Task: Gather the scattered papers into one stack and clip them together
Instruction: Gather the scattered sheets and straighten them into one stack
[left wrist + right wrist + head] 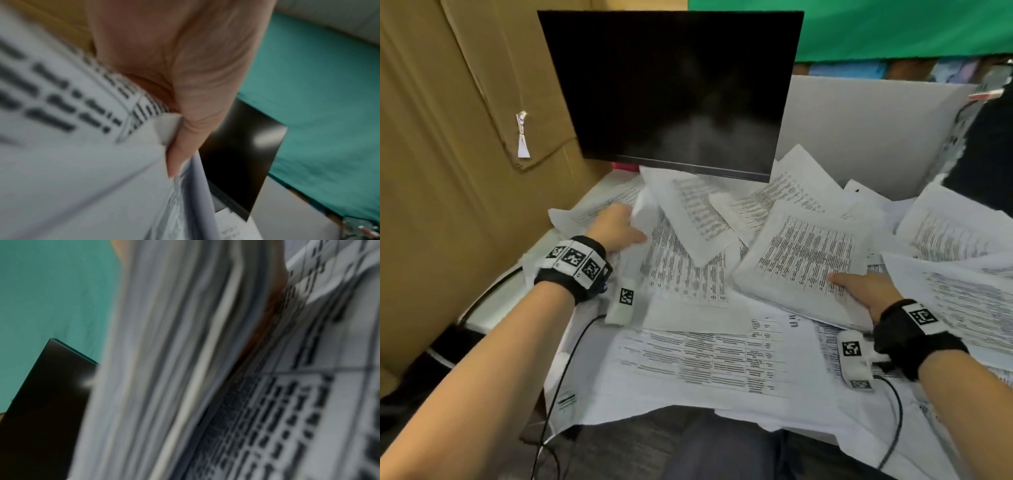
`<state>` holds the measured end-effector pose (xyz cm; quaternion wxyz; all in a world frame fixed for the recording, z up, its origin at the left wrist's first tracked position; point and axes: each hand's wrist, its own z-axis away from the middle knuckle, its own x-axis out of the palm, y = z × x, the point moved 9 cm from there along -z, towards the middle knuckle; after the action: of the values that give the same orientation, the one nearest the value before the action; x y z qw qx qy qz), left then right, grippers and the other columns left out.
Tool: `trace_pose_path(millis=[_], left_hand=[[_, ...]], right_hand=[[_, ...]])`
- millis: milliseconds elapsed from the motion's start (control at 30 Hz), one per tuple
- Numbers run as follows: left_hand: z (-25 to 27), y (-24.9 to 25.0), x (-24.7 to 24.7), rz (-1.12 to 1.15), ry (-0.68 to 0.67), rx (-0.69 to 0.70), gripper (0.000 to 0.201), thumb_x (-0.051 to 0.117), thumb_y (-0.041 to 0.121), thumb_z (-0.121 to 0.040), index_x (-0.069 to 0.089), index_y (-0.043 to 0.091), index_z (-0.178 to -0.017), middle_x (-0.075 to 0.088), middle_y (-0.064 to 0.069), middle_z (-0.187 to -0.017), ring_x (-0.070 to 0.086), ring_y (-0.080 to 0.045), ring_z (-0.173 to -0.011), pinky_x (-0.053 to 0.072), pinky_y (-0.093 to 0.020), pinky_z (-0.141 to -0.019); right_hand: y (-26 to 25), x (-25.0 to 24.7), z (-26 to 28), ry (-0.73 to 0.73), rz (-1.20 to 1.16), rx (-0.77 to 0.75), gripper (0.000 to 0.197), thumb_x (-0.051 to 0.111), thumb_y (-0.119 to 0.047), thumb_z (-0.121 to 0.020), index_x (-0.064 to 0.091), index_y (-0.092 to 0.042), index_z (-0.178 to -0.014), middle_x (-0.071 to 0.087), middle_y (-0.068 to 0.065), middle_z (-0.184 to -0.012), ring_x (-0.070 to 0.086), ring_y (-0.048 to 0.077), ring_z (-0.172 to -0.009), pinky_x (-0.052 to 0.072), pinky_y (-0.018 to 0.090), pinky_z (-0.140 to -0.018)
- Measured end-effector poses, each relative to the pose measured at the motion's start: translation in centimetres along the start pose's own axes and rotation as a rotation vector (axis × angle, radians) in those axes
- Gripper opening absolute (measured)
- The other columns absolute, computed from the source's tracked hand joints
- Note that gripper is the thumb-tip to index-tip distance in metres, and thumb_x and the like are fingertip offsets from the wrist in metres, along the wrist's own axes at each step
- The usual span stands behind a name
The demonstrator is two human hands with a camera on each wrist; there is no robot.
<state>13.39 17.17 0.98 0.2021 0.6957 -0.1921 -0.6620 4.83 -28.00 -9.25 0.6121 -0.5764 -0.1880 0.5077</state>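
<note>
Printed white papers (698, 359) lie scattered and overlapping across the desk. My left hand (619, 226) reaches to the far left and pinches a crumpled sheet (645, 214). In the left wrist view its thumb (180, 149) presses that sheet (82, 178) against fingers hidden behind it. My right hand (866, 291) grips the near corner of a thick stack of sheets (801, 260), thumb on top and fingers underneath. The stack is lifted slightly at that corner. Its layered edges (174, 369) fill the right wrist view.
A dark monitor (674, 92) stands at the back of the desk, over the far papers. A large cardboard box (448, 137) walls the left side, and a grey partition (859, 120) stands at the back right. A black cable (565, 370) hangs over the front left edge.
</note>
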Motion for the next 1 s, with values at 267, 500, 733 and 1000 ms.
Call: trace_pose_path(millis=[267,500,733,1000], left_hand=[[3.4,9.5,-9.0,-0.180,0.458,0.396,0.019,0.056,0.020,-0.085,0.054,0.018,-0.103,0.063,-0.007,-0.096,0.057,-0.035,-0.094,0.041,-0.039,-0.067],[6.4,13.3,-12.6,-0.277,0.654,0.508,0.022,0.056,0.021,-0.092,0.046,0.009,-0.108,0.060,-0.018,-0.091,0.052,-0.038,-0.078,0.031,-0.037,-0.058],[9.6,19.2,-17.8,-0.106,0.724,0.721,0.030,0.050,0.025,-0.085,0.052,0.005,-0.107,0.061,-0.014,-0.094,0.054,-0.033,-0.082,0.041,-0.038,-0.064],[7.7,22.2,-16.4,0.218,0.292,0.768,0.014,0.068,0.019,-0.086,0.058,0.013,-0.095,0.056,0.008,-0.078,0.050,-0.006,-0.067,0.041,-0.024,-0.062]], right_hand=[[-4.9,0.3,1.3,0.150,0.570,-0.223,0.093,0.078,-0.030,-0.075,0.026,-0.005,-0.148,0.038,0.024,-0.142,0.037,0.042,-0.132,0.038,0.048,-0.109],[-5.6,7.8,5.7,-0.422,0.954,-0.201,0.071,0.056,-0.045,-0.094,0.031,-0.014,-0.152,0.023,0.006,-0.160,0.024,0.028,-0.147,0.023,0.040,-0.118],[-12.5,10.6,7.6,-0.535,0.097,-0.331,0.095,0.068,-0.058,-0.076,0.026,-0.024,-0.153,0.044,0.006,-0.148,0.052,0.021,-0.126,0.043,0.036,-0.104],[-18.5,15.0,8.7,-0.773,-0.602,-0.212,0.081,0.082,-0.036,-0.070,0.043,-0.012,-0.137,0.050,0.015,-0.144,0.053,0.033,-0.128,0.041,0.047,-0.109]])
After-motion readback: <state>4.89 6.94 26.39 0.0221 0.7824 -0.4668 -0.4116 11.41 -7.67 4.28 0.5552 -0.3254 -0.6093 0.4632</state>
